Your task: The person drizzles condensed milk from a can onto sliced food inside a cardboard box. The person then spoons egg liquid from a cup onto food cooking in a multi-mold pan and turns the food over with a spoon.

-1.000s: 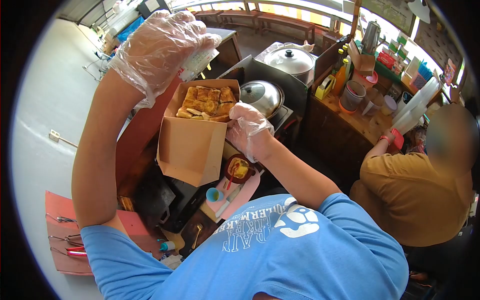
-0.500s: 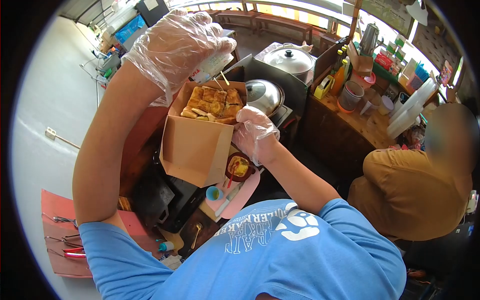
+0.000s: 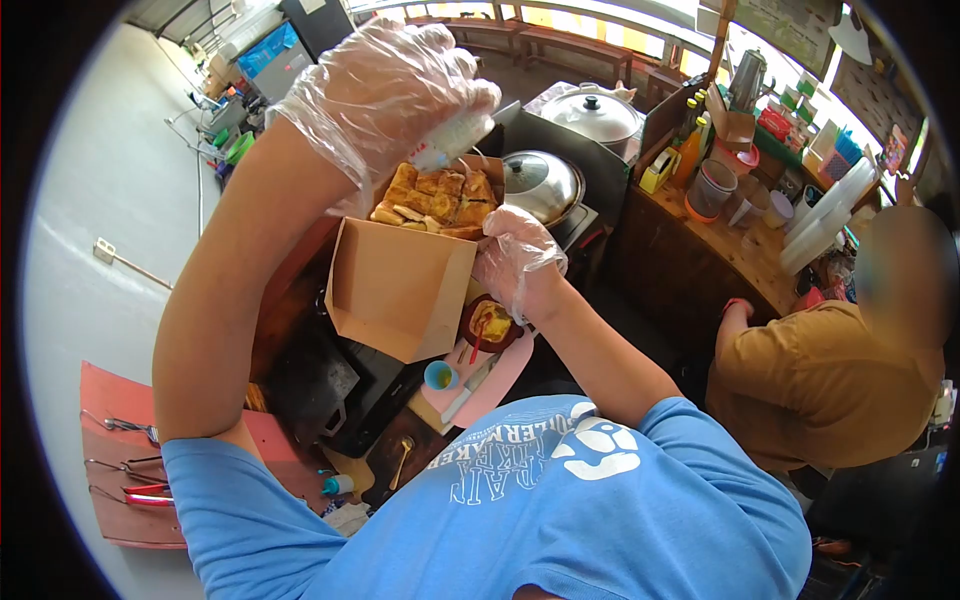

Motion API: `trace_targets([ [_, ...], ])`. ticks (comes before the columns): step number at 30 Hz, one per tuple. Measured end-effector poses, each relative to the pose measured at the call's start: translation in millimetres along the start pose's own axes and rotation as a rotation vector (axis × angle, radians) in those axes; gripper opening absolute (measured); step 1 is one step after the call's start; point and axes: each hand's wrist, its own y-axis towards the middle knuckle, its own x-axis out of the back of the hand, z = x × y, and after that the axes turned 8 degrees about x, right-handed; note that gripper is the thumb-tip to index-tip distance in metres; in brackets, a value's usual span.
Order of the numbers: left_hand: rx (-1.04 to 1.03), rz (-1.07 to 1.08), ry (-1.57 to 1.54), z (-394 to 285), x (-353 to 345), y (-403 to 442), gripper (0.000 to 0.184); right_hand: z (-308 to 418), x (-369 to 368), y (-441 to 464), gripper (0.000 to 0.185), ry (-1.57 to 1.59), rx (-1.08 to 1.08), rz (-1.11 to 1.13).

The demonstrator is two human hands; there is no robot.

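An open cardboard box (image 3: 400,290) holds golden-brown pieces of cut, filled flatbread (image 3: 440,195). My right hand (image 3: 518,258), in a clear plastic glove, grips the box's right edge, thumb near the food. Above the box, my gloved left hand (image 3: 385,95) is closed around a small white packet with red print (image 3: 450,145); its lower end points down toward the food. Most of the packet is hidden by my fingers. Below the box, a brown bowl (image 3: 508,338) with yellow food and a red utensil sits beside a pink cutting board (image 3: 505,372).
A light-blue cup (image 3: 440,376) and a knife (image 3: 468,392) lie nearby. Lidded pots (image 3: 540,185) stand behind the box. Tongs (image 3: 130,428) rest on a red panel at left. A person in a brown shirt (image 3: 830,385) is at right, beside a wooden counter (image 3: 690,235) with bottles and tubs.
My left hand and the packet have moved slightly right and down, closer to the food. The box has shifted a little right in view. The other person's arm now shows.
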Motion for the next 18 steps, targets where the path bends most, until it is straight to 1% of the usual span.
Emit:
trace_targets([
  [1, 0.002, 0.001, 0.001, -0.8, 0.4, -3.1, 0.048, -2.5, 1.0, 0.4, 0.049, 0.000, 0.013, 0.045],
  [3, -0.024, 0.071, 0.038, -1.8, -3.1, -8.1, 0.051, -7.5, 4.5, 2.0, 0.049, -0.002, 0.012, 0.017],
  [4, -0.022, -0.011, 0.036, 1.4, -6.8, -11.7, 0.056, -10.0, 5.8, 1.5, 0.050, -0.003, 0.011, -0.011],
  [8, -0.020, -0.040, 0.006, 2.8, -7.7, -20.1, 0.058, -13.4, 7.2, -1.9, 0.050, -0.004, 0.009, -0.014],
  [10, -0.044, 0.066, 0.000, 5.9, -10.1, -16.2, 0.058, -10.3, 0.8, 0.8, 0.050, -0.029, 0.015, -0.067],
  [11, -0.043, 0.068, -0.002, 6.9, -12.6, -17.9, 0.058, -10.7, 0.8, 0.7, 0.050, -0.029, 0.012, -0.070],
  [13, -0.034, -0.072, -0.067, 9.0, -18.7, -20.8, 0.058, -10.5, 1.6, 1.5, 0.051, -0.027, 0.007, -0.051],
  [14, -0.032, -0.070, -0.068, 6.8, -20.4, -22.2, 0.058, -11.5, 1.5, 1.5, 0.051, -0.027, 0.003, -0.052],
  [16, -0.062, 0.065, -0.023, 2.4, -21.9, -22.8, 0.059, -12.0, 0.6, 2.3, 0.053, -0.022, 0.010, -0.084],
  [17, -0.062, 0.066, -0.024, 3.6, -21.7, -23.4, 0.059, -12.2, 0.5, 2.7, 0.053, -0.022, 0.010, -0.084],
  [18, -0.049, 0.010, -0.031, 5.7, -20.7, -24.3, 0.060, -12.8, 0.7, 3.1, 0.054, -0.026, 0.017, -0.073],
])
